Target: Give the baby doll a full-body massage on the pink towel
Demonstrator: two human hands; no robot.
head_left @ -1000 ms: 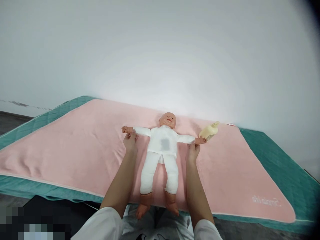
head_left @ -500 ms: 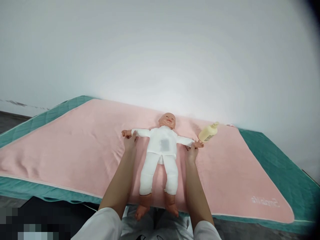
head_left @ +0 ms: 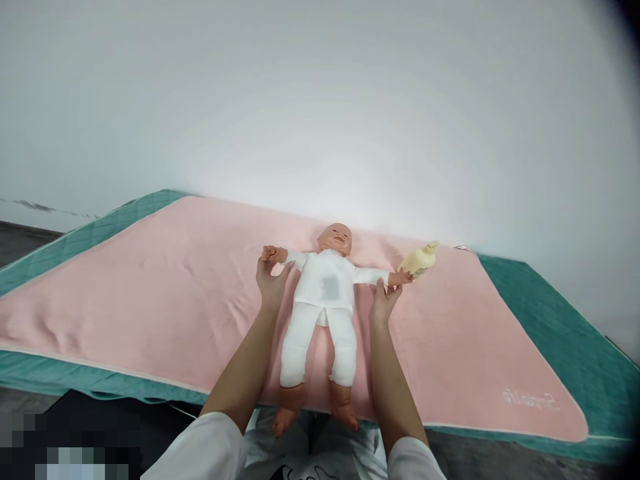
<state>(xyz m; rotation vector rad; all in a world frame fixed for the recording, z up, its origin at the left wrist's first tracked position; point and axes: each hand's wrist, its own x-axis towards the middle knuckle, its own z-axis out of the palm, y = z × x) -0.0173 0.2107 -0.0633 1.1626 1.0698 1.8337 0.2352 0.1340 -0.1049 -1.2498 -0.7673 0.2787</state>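
A baby doll point(head_left: 305, 333) in a white top and trousers lies on its back with its arms out to the sides. A grey patch shows on its chest. My left hand point(head_left: 271, 285) holds the doll's arm on the left from below near the wrist, thumb apart from the fingers. On the other side, my right hand point(head_left: 384, 301) holds the doll's other arm at the wrist, its fingers partly hidden beneath. Just beyond that doll hand lies a pale yellow bottle point(head_left: 419, 259), tilted, its lower end partly covered.
Under the doll is a pink blanket point(head_left: 165, 287) on a green quilted mat point(head_left: 550, 313). A white wall point(head_left: 320, 113) rises behind the far edge. The doll's feet reach over the near edge, close to my body. A dark object point(head_left: 100, 427) stands at lower left.
Both doll arms are raised slightly, with the left one drawn inward. My left hand has moved right and a little up; my right hand has shifted slightly up. The bottle stays put.
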